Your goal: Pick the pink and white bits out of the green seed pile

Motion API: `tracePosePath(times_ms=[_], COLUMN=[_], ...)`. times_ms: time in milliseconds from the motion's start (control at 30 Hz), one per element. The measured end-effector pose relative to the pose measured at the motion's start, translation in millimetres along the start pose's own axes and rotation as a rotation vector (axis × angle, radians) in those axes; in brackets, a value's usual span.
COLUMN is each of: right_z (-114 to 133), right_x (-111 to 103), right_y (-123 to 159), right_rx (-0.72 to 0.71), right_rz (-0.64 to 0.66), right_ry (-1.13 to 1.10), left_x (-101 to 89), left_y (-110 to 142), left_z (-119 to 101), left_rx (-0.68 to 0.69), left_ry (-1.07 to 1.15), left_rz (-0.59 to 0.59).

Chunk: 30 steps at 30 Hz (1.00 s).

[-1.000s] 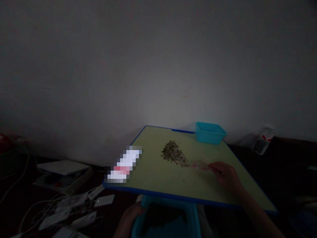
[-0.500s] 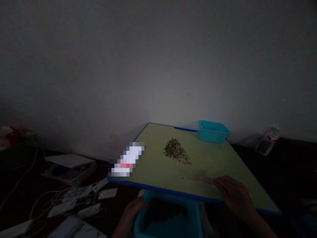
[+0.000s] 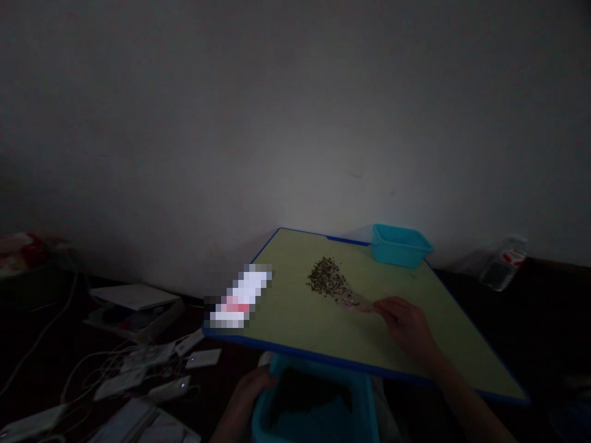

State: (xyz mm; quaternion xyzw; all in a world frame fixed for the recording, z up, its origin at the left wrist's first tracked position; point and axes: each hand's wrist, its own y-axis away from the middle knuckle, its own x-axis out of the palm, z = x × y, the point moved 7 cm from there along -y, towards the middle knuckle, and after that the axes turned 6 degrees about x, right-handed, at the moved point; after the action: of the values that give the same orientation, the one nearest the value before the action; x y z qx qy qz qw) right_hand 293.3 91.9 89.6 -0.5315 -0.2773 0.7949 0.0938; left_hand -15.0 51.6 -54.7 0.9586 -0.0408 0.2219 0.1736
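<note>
A pile of small dark grains (image 3: 327,280) lies on a pale green table with a blue rim (image 3: 295,354). My right hand (image 3: 406,323) rests on the table and holds a small clear scraper (image 3: 357,303) whose tip touches the near right edge of the pile. My left hand (image 3: 247,394) grips the left rim of a teal tub (image 3: 318,406) held below the table's near edge. The room is very dim.
A second teal tub (image 3: 401,245) stands at the table's far right corner. A blurred-out white and pink item (image 3: 240,296) lies on the table's left edge. A plastic bottle (image 3: 501,264) lies at right. Cables and white devices (image 3: 138,375) litter the floor at left.
My right hand drew the scraper back from the pile to the table's near edge, then moved it forward to the pile again. My left hand kept holding the tub.
</note>
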Motion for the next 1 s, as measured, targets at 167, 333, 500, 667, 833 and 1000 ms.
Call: tracePosePath(times_ms=[167, 333, 500, 667, 833, 1000], right_z=[-31, -57, -49, -37, -31, -34], right_x=[-18, -24, -15, -8, -7, -15], right_y=[17, 33, 27, 20, 16, 18], right_rx=[0.078, 0.123, 0.12, 0.083, 0.057, 0.092], right_rz=[-0.037, -0.015, 0.002, 0.006, 0.0, -0.021], right_ry=[0.068, 0.115, 0.108, 0.112, 0.098, 0.085], left_x=[-5.2, -6.6, -2.8, -2.9, -4.4, -4.8], left_y=[-8, -12, -10, -5, -7, -10], left_z=[9, 12, 5, -1, 2, 9], left_rx=[-0.014, -0.027, -0.025, -0.056, -0.051, -0.071], left_ry=[-0.006, -0.026, 0.0, -0.013, -0.009, 0.002], left_rz=[-0.001, -0.019, -0.024, -0.08, -0.063, -0.021])
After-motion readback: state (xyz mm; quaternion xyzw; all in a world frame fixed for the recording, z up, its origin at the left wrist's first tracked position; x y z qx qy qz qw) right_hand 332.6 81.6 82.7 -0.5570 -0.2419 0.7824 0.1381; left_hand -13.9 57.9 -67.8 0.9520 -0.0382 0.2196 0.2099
